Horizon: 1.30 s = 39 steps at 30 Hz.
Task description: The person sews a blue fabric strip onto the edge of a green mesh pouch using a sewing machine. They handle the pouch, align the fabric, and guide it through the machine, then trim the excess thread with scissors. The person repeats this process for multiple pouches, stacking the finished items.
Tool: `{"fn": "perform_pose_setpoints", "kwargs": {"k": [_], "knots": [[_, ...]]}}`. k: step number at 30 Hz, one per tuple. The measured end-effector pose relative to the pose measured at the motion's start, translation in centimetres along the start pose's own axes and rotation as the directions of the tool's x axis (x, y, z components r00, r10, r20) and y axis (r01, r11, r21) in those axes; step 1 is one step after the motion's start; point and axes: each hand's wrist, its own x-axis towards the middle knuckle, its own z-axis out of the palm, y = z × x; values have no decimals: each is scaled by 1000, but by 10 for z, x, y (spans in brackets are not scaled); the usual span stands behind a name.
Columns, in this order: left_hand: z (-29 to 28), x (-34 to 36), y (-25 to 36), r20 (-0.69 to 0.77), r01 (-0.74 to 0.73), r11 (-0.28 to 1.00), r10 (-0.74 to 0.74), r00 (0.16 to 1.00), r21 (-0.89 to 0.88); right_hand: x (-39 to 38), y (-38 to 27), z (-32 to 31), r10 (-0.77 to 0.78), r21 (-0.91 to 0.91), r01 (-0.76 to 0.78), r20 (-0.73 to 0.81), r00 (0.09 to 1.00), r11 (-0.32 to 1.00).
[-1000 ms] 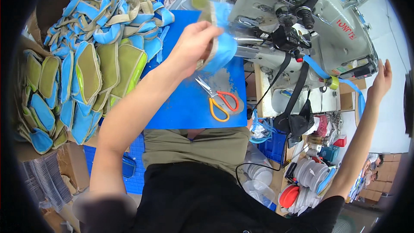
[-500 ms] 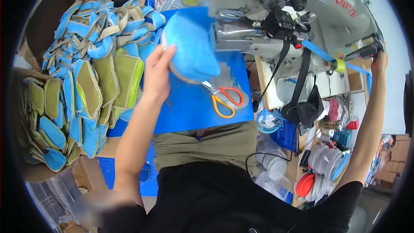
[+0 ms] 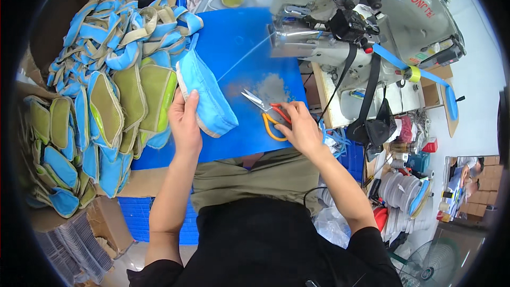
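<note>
My left hand (image 3: 186, 123) pinches this blue fabric pouch (image 3: 208, 94); right hand (image 3: 304, 131) touches the scissors (image 3: 265, 108), whether gripping, I can't tell!

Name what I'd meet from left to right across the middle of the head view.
Green and blue fabric pieces, left hand, blue pouch, scissors, right hand, blue tape roll.

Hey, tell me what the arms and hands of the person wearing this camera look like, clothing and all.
The left hand and right hand are both bare, with no gloves. No watch or bracelet shows on either wrist. The forearms are uncovered, and the upper arms go into plain black short sleeves.
</note>
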Motion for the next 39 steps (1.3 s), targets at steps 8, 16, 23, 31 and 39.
{"fn": "perform_pose_setpoints", "kwargs": {"k": [8, 16, 23, 31, 39], "knots": [[-7, -7, -7, -11, -50, 998, 50, 999, -24, -9, 22, 21, 149, 577, -392, 423, 894, 717], [-4, -5, -13, 35, -55, 998, 55, 998, 18, -15, -73, -14, -41, 647, -36, 104, 994, 762], [0, -16, -9, 52, 29, 999, -28, 998, -21, 3, -85, -6, 72, 737, -162, 152, 986, 656], [-75, -42, 37, 112, 278, 775, -262, 959, -567, -26, 15, 38, 201, 280, -139, -206, 958, 950], [-64, -74, 35, 247, 344, 728, -243, 938, -593, -45, 16, 25, 70, 183, -16, -290, 954, 983]]}}
